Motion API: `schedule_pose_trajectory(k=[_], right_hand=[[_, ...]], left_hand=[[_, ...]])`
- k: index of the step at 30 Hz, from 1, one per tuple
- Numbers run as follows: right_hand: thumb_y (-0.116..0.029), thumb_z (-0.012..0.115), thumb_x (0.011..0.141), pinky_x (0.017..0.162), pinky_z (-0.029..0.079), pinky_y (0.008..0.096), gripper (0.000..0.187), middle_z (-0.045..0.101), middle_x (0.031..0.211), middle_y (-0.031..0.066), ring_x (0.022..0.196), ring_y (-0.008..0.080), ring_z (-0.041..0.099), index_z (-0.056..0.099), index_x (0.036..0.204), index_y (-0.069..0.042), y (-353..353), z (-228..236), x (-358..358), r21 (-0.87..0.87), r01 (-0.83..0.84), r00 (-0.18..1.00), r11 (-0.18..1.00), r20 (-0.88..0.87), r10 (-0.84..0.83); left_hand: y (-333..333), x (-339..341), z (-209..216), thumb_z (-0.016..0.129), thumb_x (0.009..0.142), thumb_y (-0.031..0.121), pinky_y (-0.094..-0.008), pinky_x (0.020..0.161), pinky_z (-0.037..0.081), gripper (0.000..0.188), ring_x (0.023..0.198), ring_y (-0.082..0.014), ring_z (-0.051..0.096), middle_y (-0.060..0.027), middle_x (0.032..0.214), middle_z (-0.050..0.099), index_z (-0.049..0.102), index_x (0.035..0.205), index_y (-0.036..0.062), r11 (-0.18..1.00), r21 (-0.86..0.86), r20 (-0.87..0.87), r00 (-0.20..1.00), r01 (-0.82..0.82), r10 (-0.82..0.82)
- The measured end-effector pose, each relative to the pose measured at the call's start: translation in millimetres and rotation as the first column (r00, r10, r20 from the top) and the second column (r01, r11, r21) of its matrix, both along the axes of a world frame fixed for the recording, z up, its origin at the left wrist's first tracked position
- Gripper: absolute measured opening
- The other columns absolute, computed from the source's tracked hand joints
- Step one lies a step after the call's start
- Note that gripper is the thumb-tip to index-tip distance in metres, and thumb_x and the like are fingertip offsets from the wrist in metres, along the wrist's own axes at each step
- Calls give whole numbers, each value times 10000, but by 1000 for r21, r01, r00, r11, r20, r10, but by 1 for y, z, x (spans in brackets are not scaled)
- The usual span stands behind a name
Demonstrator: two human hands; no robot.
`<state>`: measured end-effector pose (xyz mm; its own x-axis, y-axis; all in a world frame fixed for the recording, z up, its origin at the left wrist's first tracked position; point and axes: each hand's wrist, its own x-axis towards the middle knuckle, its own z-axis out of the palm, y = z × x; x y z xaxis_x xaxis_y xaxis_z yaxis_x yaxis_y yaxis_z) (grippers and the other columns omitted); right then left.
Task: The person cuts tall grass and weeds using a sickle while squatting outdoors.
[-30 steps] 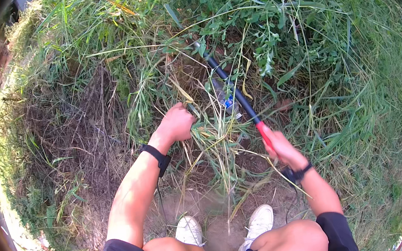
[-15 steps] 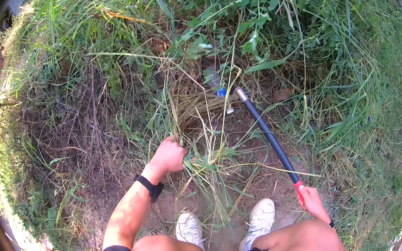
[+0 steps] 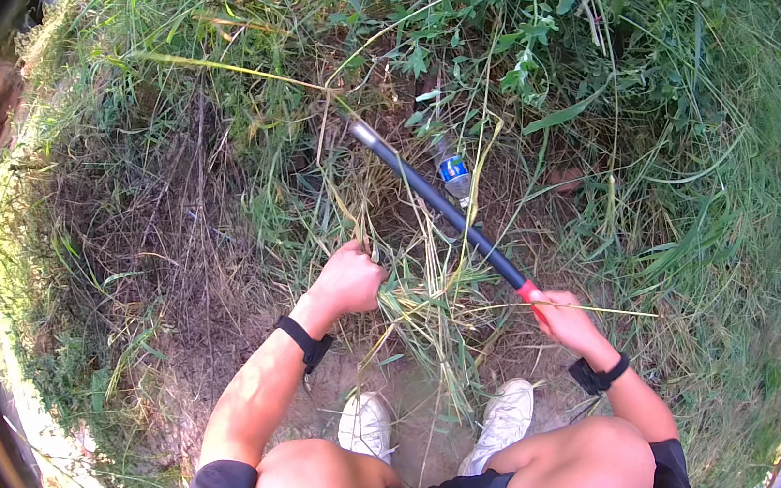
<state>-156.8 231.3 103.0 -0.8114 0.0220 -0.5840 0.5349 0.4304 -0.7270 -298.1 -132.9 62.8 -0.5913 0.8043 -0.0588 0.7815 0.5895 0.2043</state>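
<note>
My left hand is closed in a fist round a bunch of long grass stems, near the middle of the view. In my right hand is the red grip of a long black-shafted tool. The shaft slants up and left to a silver metal collar among the weeds. Whatever head it has beyond the collar cannot be made out. Cut or loose grass lies between my hands, over bare soil. Just right of the shaft, a clear plastic bottle with a blue label is partly covered by plants.
Leafy green weeds grow thick at the far side, and tall grass at the right. Dry, dark stalks cover the left. My white shoes stand on dirt close by. A reddish lump lies right of the bottle.
My right hand has moved up and left, bringing the tool's far end leftward across the weeds beyond my left hand. My left hand has shifted slightly right and up, still gripping stems.
</note>
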Motion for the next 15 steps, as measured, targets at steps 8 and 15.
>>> schedule_pose_trajectory(k=[8, 15], right_hand=[[-332, 557, 1023, 513, 364, 274, 397, 511, 604, -36, 580, 56, 448, 656, 799, -20, 116, 59, 304, 288, 242, 942, 926, 157, -295], [-372, 499, 1040, 401, 304, 281, 467, 465, 535, -8, 428, 88, 420, 507, 696, -55, 59, 23, 221, 173, 492, 852, 853, 106, -513]], left_hand=[[-18, 54, -63, 646, 603, 256, -435, 762, 549, 147, 610, -314, 684, -122, 600, 661, 670, 604, 111, 977, -22, 193, 959, 214, -206], [54, 62, -69, 668, 641, 240, -394, 932, 484, 133, 734, -269, 692, -80, 676, 670, 663, 673, 112, 958, -74, 209, 943, 279, -258]])
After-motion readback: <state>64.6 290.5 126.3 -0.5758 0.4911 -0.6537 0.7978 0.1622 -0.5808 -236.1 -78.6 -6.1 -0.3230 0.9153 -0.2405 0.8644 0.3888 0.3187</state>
